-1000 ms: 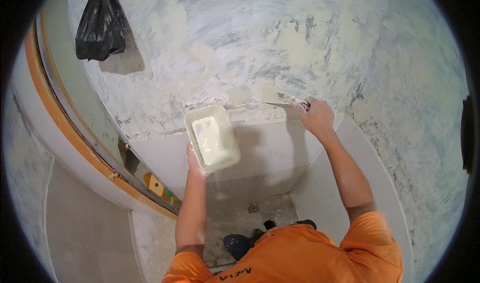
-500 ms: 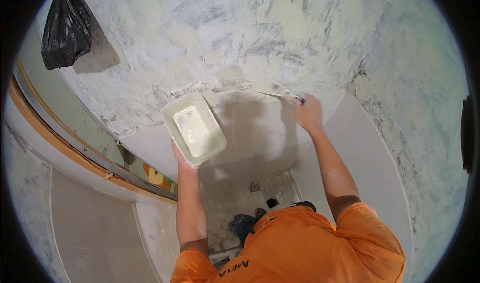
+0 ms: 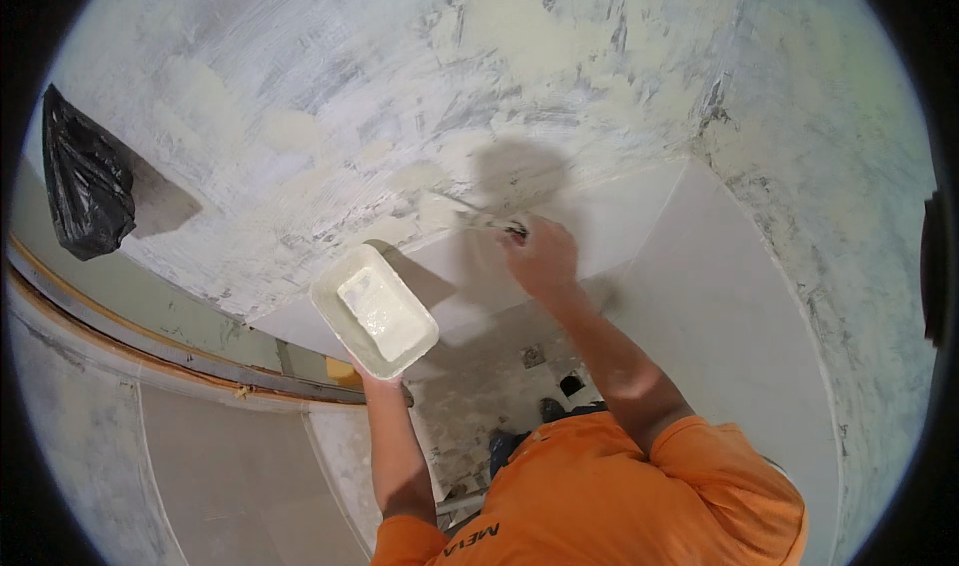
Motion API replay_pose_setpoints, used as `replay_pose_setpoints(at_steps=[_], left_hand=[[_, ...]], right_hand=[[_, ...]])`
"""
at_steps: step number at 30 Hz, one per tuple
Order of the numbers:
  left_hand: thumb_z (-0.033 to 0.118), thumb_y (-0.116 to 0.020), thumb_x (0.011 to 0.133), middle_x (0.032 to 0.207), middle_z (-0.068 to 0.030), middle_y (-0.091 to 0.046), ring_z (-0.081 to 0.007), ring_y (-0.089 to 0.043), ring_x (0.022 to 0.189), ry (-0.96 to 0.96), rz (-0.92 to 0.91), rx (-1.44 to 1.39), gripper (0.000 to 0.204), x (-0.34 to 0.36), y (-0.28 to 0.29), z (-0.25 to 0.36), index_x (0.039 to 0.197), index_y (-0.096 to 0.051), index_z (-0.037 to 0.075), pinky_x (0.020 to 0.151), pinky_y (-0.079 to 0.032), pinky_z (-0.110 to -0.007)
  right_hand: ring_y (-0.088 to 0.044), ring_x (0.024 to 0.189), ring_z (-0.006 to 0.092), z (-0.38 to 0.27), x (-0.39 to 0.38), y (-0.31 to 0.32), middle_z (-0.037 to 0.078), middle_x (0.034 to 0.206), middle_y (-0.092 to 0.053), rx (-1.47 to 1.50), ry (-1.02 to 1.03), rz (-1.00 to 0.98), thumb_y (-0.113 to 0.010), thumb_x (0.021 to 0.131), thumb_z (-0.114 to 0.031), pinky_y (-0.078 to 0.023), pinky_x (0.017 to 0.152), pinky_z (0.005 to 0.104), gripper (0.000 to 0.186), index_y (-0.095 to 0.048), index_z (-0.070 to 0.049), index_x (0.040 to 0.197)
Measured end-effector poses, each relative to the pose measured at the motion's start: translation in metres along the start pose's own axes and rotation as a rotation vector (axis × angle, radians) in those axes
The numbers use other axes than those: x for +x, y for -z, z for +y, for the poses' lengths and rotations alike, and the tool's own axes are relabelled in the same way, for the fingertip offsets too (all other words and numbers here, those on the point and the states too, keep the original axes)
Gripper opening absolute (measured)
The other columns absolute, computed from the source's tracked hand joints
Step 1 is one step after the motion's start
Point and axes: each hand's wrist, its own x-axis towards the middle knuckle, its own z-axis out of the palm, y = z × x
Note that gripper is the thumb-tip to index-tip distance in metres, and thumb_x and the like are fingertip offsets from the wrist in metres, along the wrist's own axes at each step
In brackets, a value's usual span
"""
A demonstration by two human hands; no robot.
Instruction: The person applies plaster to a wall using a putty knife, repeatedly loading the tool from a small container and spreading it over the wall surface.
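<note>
A cream rectangular plastic tub (image 3: 390,316) with pale, wet paste inside sits in my left hand (image 3: 375,366), whose fingers are mostly hidden under it. My right hand (image 3: 541,256) grips a putty knife (image 3: 465,211) whose blade lies against the patchy plastered wall (image 3: 330,136), just above a band of pale tiles (image 3: 639,206). The knife is to the right of and above the tub, and its blade is smeared and partly blurred.
A black plastic bag (image 3: 85,171) hangs on the wall at upper left, beside an orange-edged doorway frame (image 3: 180,361) with a yellow object (image 3: 340,371) beyond. A tiled floor with a dark square opening (image 3: 571,384) lies below. Another wall rises at right.
My right hand and the knife have moved left along the wall, closer to the tub, which now sits lower in view. The bag appears farther left as the view has shifted.
</note>
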Motion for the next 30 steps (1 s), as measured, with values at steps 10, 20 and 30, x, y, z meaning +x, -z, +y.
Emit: replay_pose_setpoints(at_steps=[10, 20, 30], left_hand=[[0.042, -0.040, 0.106, 0.140, -0.0128, -0.058, -0.0325, -0.064, 0.119, 0.048, -0.021, -0.123, 0.053, -0.008, -0.065, -0.007, 0.148, -0.046, 0.011, 0.095, -0.057, -0.052], [0.041, -0.040, 0.106, 0.139, -0.0131, -0.059, -0.0316, -0.065, 0.117, 0.040, -0.078, -0.155, 0.052, -0.001, -0.138, 0.005, 0.148, -0.046, 0.010, 0.093, -0.059, -0.052], [0.040, -0.041, 0.106, 0.138, -0.0143, -0.059, -0.0320, -0.065, 0.117, -0.002, -0.065, -0.138, 0.052, -0.012, -0.136, 0.010, 0.147, -0.046, 0.009, 0.092, -0.060, -0.051]], right_hand=[[-0.054, 0.061, 0.0303, 0.040, 0.034, 0.123, 0.017, 0.067, -0.060, 0.348, -0.071, 0.277, -0.074, 0.089, -0.036, -0.046, 0.064, 0.0411, 0.037, -0.070, 0.001, 0.087], [-0.044, 0.061, 0.0169, 0.031, 0.060, 0.051, 0.010, 0.064, -0.055, 0.433, -0.246, 0.081, -0.070, 0.094, -0.031, -0.043, 0.060, 0.0357, 0.035, -0.068, 0.004, 0.090], [-0.054, 0.060, 0.0294, -0.045, 0.049, 0.092, 0.016, 0.067, -0.060, 0.562, 0.008, 0.140, -0.069, 0.094, -0.040, -0.046, 0.062, 0.0417, 0.042, -0.068, 0.002, 0.091]])
